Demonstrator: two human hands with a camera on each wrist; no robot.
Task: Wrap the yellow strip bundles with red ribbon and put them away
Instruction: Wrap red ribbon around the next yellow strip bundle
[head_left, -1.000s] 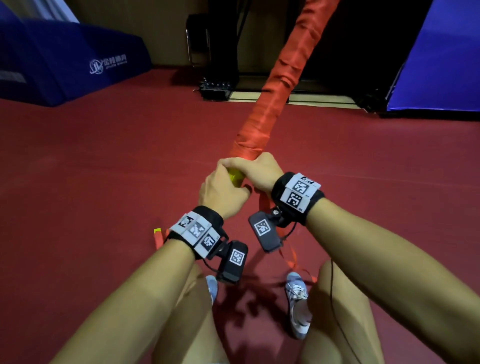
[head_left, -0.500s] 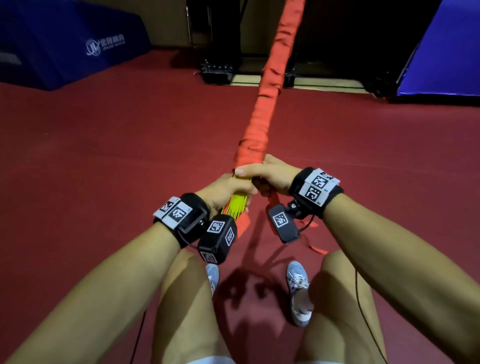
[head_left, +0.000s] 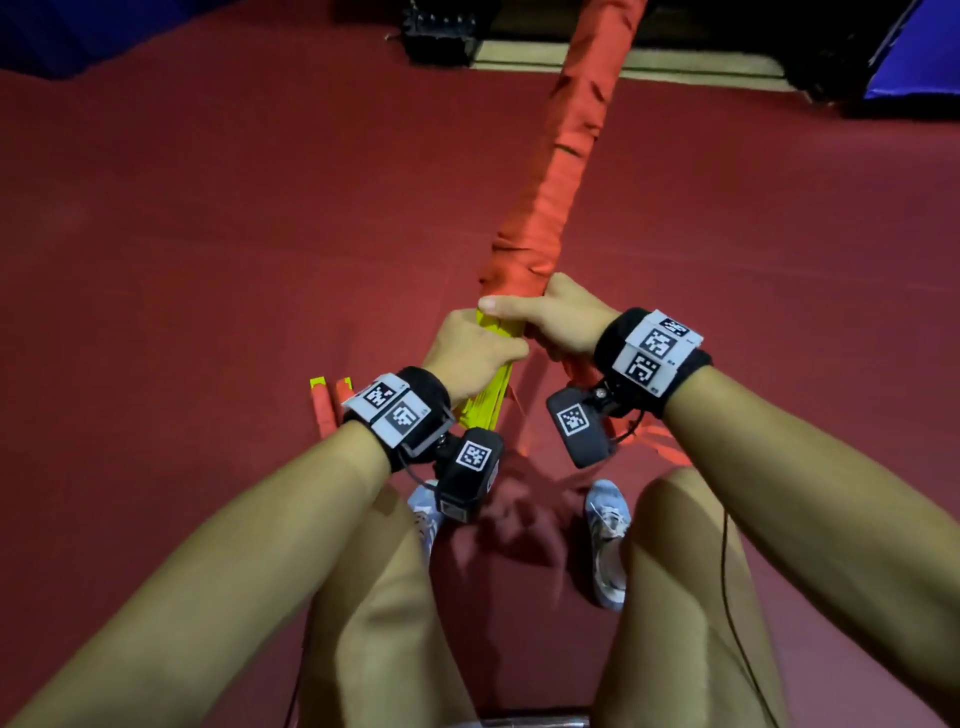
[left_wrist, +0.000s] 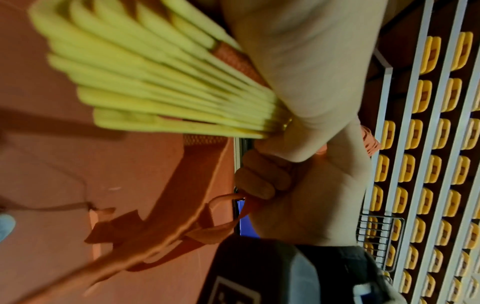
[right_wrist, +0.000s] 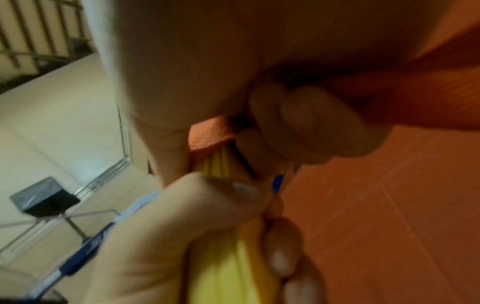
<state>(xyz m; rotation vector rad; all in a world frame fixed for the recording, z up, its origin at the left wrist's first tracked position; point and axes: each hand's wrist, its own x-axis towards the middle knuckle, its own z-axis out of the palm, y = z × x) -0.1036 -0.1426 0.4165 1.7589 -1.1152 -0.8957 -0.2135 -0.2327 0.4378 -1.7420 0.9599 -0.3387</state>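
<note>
The left hand (head_left: 470, 358) was curled tight round the bare near end of the yellow strip bundle (head_left: 485, 402), held up above the floor (head_left: 208, 234). Touching it on the far side, the right hand (head_left: 556, 317) gripped the red ribbon (head_left: 550, 197) where the wrapping ended; the ribbon sheathed the bundle's far length, and a loose tail (head_left: 662, 441) trailed to the near right

One strip bundle (head_left: 483, 405), wound in one red ribbon (head_left: 561, 197), is counted at the frame's centre, gripped by two hands, the left hand (head_left: 467, 353) and the right hand (head_left: 556, 312). Two shoes (head_left: 608, 540) are seen at lower centre, two blue mats (head_left: 924, 57) in the upper corners, and one smaller yellow-and-red piece (head_left: 324, 410) at centre left.
</note>
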